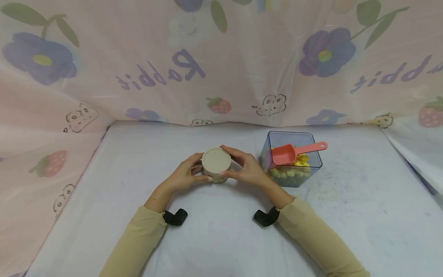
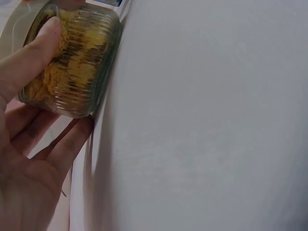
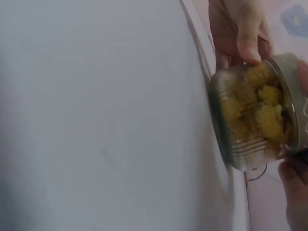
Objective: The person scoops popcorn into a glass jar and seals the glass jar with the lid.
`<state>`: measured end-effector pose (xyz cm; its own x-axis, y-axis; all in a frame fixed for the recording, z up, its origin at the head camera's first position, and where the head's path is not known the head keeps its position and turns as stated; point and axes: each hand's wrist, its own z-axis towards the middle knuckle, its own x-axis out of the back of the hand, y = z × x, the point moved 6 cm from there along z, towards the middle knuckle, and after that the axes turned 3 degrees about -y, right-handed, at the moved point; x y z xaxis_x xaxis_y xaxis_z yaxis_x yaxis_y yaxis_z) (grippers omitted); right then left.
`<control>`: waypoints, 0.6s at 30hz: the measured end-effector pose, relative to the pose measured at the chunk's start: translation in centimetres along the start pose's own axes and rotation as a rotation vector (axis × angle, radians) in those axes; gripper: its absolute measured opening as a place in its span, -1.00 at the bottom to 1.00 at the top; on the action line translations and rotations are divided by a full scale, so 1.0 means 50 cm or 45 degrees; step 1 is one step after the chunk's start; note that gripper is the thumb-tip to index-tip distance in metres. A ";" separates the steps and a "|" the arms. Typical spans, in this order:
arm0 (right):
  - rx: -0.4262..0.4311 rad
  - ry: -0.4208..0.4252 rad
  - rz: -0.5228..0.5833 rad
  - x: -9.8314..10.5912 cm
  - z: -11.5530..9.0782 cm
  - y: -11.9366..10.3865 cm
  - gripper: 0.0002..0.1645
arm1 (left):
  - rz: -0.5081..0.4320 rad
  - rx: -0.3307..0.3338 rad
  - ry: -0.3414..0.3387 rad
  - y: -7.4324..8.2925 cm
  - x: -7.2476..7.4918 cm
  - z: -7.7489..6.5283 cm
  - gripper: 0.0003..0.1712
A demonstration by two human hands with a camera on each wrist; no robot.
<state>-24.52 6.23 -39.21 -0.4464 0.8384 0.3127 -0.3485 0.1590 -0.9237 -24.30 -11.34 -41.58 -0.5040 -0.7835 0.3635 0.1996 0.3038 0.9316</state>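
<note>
A small ribbed glass jar (image 2: 79,62) with a beige lid (image 1: 216,160) stands on the white surface, mid-table in the head view. Yellow, dried-flower-like pieces (image 3: 269,118) show through its wall. My left hand (image 1: 183,175) holds the glass body, thumb pressed on the near wall and fingers round the other side. At the lid, my right hand (image 1: 249,169) grips the rim from the right, thumb on the near edge and a finger on the far edge. The lid sits on the jar; whether it is fully seated I cannot tell.
Right of the right hand stands a clear square container (image 1: 290,177) partly filled with similar yellow pieces. A pink scoop (image 1: 283,155) lies across its top, handle reaching past the right rim. A printed pink curtain (image 1: 235,77) closes off the back and sides of the white table (image 1: 214,238).
</note>
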 end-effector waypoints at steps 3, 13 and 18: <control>-0.021 0.080 0.002 -0.002 -0.004 -0.001 -0.08 | -0.001 0.008 0.013 0.000 0.001 -0.001 -0.11; -0.081 0.277 -0.183 -0.007 -0.017 -0.003 -0.05 | 0.026 -0.002 0.028 -0.001 0.000 -0.004 -0.13; -0.071 0.251 -0.202 -0.009 -0.018 -0.004 -0.04 | -0.004 -0.029 0.023 -0.002 0.000 -0.003 -0.14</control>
<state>-23.50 6.27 -39.34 -0.2187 0.8851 0.4107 -0.3532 0.3206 -0.8789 -24.17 -11.44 -41.67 -0.4897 -0.7939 0.3603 0.2173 0.2891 0.9323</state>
